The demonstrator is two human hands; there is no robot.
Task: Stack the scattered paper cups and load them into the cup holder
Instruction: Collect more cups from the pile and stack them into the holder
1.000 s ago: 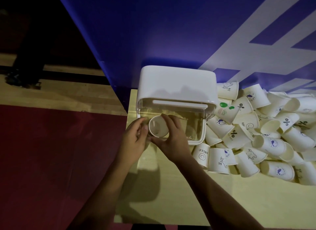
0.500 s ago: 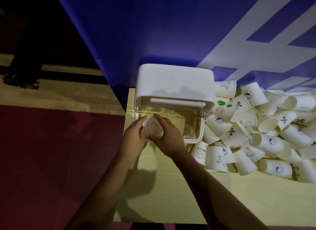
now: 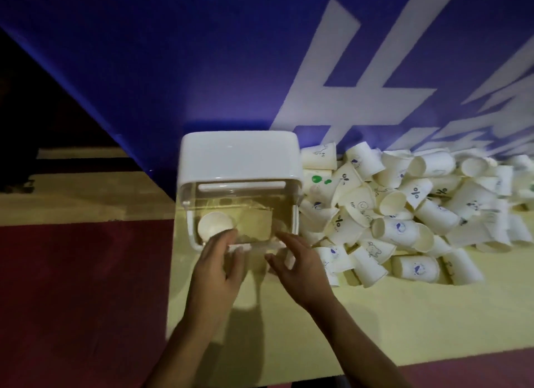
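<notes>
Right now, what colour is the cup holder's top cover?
Top cover is white, best in head view.

Cup (image 3: 215, 224) inside cup holder (image 3: 239, 162): lower rim hidden by left hand (image 3: 218, 262); contact between them not determinable. Holder's front bottom edge partly covered by left hand and right hand (image 3: 300, 267). Cup pile (image 3: 404, 214) right of holder cut off by frame edge; prints blurred, mostly unreadable. Forearms below holder cut off at bottom edge.

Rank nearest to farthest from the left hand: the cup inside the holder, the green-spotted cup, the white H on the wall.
1. Paper cup: inside the cup holder, just ahead of the left hand.
2. Green-spotted cup: right of the holder.
3. White H: on the blue wall behind.
</notes>
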